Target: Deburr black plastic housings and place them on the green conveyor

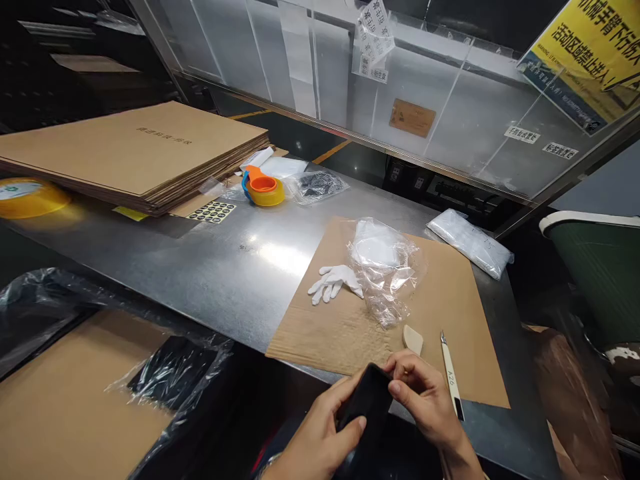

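Note:
My left hand is wrapped round a black, flat rectangular part with rounded corners, its thumb lying across the near face. At the part's upper right edge, my right hand is closed in a pinch, thumb and fingertips against it. The lower end of the part fades into the dark below, so its exact kind cannot be made out. Just beyond the right fingertips lies a small beige wedge-shaped pad. A craft knife with a pale handle marked A26 rests to the right of that hand.
A cardboard sheet covers part of the metal table. On it lie a white glove and a crumpled clear bag. Stacked cardboard, a tape dispenser and a tape roll sit farther left.

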Demonstrator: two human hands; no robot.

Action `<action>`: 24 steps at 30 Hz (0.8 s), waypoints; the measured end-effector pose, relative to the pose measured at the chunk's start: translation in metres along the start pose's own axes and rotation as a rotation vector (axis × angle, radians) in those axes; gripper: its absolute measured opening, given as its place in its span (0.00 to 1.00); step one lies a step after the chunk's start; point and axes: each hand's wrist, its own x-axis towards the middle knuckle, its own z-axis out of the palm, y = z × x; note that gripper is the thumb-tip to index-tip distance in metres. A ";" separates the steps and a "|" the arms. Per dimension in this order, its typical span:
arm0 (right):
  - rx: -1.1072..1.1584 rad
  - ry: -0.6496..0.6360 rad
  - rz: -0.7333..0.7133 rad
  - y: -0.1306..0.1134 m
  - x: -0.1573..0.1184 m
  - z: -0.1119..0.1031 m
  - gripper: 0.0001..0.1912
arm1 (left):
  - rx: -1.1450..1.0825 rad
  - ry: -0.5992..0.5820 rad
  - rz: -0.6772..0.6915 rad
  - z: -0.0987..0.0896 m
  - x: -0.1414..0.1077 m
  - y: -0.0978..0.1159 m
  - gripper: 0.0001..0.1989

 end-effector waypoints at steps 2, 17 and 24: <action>-0.007 0.000 0.019 0.001 -0.001 -0.001 0.03 | -0.006 -0.014 0.002 -0.001 0.001 -0.001 0.25; -0.600 0.645 0.273 0.063 -0.019 -0.053 0.24 | -0.861 0.081 -0.534 -0.002 0.018 -0.012 0.27; -0.852 0.669 0.414 0.088 -0.034 -0.091 0.18 | -1.004 0.224 -0.422 -0.010 0.026 -0.006 0.25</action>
